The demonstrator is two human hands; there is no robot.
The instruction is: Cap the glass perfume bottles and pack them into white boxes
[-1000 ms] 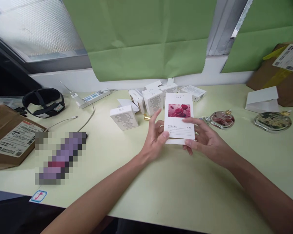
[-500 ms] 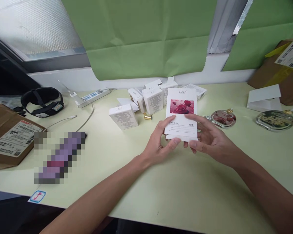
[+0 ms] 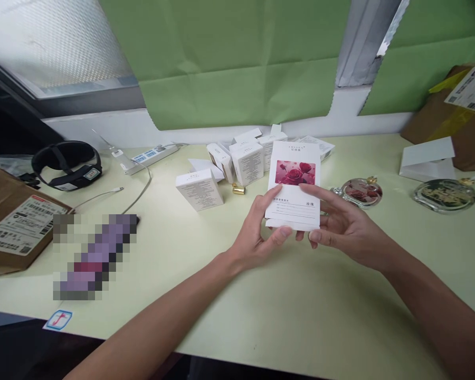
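Between my two hands is a white carton [image 3: 293,203] with a red rose picture and printed lines on its front, tilted up toward me. My left hand [image 3: 259,227] grips its left edge, thumb at the lower end. Along the right edge, my right hand [image 3: 342,227] holds it with the thumb near the bottom corner and fingers partly behind. A flap shows at the carton's lower end. To the right lie a round rose-patterned bottle [image 3: 360,192] and a green-patterned bottle [image 3: 445,195]. A small gold cap [image 3: 238,189] rests left of the carton.
Several white boxes [image 3: 247,162] stand at the back, with one box [image 3: 200,190] nearer me. An opened white box [image 3: 427,158] is at right, before a brown parcel [image 3: 439,124]. Leftward are a black headset [image 3: 67,166], a power strip [image 3: 152,157], a parcel [image 3: 19,227] and a blurred purple object [image 3: 98,253].
Both hands keep their hold on the carton. It has barely shifted, tilting very slightly, and the whole view has moved a little.
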